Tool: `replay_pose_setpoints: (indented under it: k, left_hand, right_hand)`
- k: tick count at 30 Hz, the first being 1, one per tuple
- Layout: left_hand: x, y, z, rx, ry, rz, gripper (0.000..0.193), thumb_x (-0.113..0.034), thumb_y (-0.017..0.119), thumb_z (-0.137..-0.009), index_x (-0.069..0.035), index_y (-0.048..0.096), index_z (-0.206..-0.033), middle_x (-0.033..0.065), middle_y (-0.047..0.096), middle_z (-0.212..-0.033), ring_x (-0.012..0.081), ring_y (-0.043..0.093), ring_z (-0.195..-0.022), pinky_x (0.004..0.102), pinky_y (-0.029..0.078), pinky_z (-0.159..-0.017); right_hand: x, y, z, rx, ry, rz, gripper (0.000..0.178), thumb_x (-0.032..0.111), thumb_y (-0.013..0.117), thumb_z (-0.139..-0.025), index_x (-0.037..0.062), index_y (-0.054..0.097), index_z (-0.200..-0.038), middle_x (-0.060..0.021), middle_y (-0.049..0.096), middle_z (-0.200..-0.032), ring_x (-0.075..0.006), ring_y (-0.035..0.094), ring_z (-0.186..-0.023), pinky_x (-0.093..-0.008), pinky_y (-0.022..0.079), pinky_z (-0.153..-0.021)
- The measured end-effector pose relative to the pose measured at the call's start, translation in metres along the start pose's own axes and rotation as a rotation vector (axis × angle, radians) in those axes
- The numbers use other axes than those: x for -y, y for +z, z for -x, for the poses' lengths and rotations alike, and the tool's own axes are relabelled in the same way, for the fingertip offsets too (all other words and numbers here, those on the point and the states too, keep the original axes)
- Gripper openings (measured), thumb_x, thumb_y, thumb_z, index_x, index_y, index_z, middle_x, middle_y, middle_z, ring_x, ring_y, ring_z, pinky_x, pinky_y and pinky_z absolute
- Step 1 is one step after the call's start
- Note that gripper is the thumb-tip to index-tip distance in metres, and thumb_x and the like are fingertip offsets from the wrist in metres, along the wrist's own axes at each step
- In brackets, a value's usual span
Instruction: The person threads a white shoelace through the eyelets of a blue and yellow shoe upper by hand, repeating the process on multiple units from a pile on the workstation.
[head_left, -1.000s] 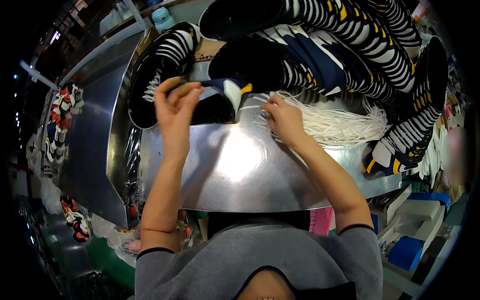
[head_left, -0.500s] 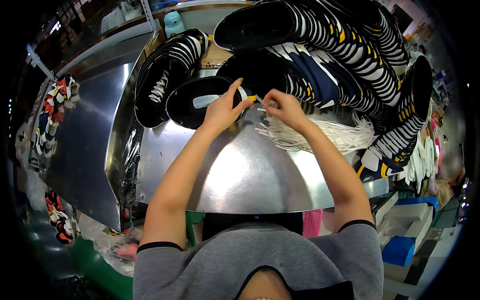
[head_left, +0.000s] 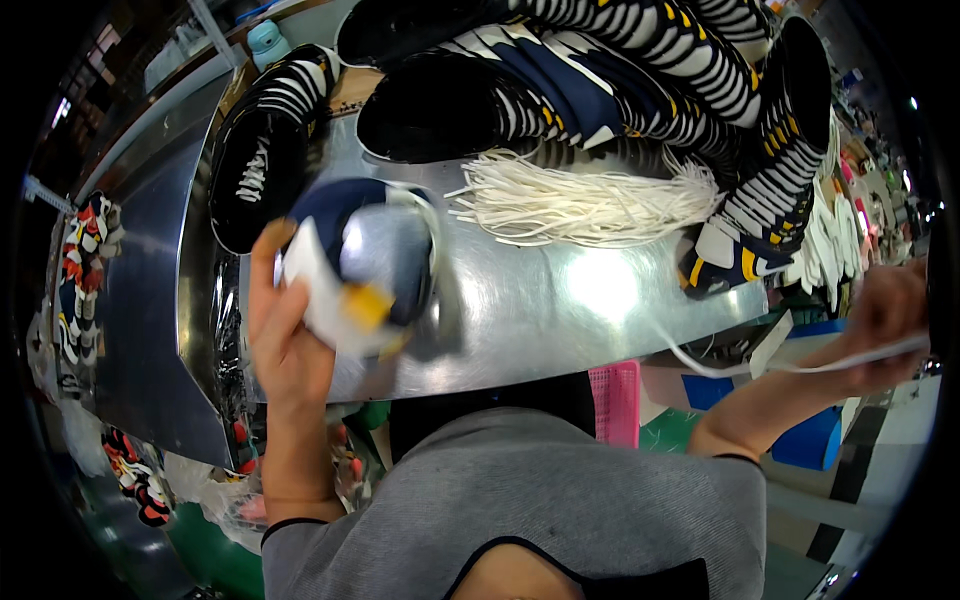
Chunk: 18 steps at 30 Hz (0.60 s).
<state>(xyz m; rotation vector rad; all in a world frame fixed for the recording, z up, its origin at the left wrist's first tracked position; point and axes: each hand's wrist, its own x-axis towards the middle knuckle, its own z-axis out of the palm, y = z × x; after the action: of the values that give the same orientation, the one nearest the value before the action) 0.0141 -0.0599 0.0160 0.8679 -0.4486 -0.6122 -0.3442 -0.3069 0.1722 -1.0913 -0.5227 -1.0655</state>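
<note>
My left hand (head_left: 290, 335) grips a shoe upper (head_left: 322, 288) by its side, tilted above the metal table. The upper is navy, white and yellow, and smeared by motion. Far out to the right, my right hand (head_left: 888, 325) is closed on a white shoelace (head_left: 718, 372). The lace trails back left over the table's edge and fades into the glare there; whether it joins the upper I cannot tell. A bundle of loose white laces (head_left: 590, 205) lies on the table beyond both hands.
Nested stacks of shoe uppers (head_left: 430, 112) line the table's far side, and another stack (head_left: 755, 215) stands at the right. At the left, a laced black upper (head_left: 255, 170) tops a stack. A pink basket (head_left: 618, 400) and blue-and-white bins (head_left: 810, 435) sit below the metal table (head_left: 520, 330).
My left hand has lifted the upper and brought it left and nearer, turning it over. My right hand has swung from the upper far out right, drawing a lace with it.
</note>
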Motion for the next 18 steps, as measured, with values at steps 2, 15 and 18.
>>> replay_pose_setpoints:
  k: [2, 15, 18]
  left_hand:
    - [0.015, -0.054, 0.012, 0.339, -0.209, 0.317, 0.059, -0.011, 0.058, -0.094, -0.002, 0.036, -0.148, 0.0115, 0.062, -0.113, 0.0161, 0.058, -0.08, 0.0279, 0.047, -0.071]
    - [-0.008, -0.072, 0.022, 0.153, 0.402, -1.685, 0.024, -0.006, 0.059, -0.094, 0.001, 0.063, -0.117, 0.0161, 0.064, -0.115, 0.0301, 0.063, -0.107, 0.0375, 0.049, -0.093]
    - [0.0, -0.02, 0.038, 0.608, 0.221, -1.846, 0.028, -0.019, 0.063, -0.096, 0.0, 0.065, -0.116, 0.0183, 0.067, -0.106, 0.0368, 0.065, -0.097, 0.0417, 0.052, -0.088]
  right_hand:
    - [-0.033, -0.016, 0.061, -0.302, 0.042, 0.186, 0.025, -0.004, 0.067, -0.086, 0.0062, 0.053, -0.104, 0.0007, 0.054, -0.085, -0.0023, 0.035, -0.042, -0.0196, 0.034, -0.042]
    - [-0.274, 0.014, 0.209, -0.41, 0.989, 0.584, 0.03, 0.006, 0.058, -0.098, -0.0005, 0.051, -0.126, -0.0074, 0.072, -0.09, -0.0006, 0.041, -0.054, -0.0161, 0.032, -0.047]
    - [-0.29, 0.006, 0.195, -0.474, 0.958, 0.553, 0.027, 0.007, 0.061, -0.095, 0.0002, 0.054, -0.121, -0.0052, 0.074, -0.087, -0.0023, 0.048, -0.059, -0.0206, 0.04, -0.057]
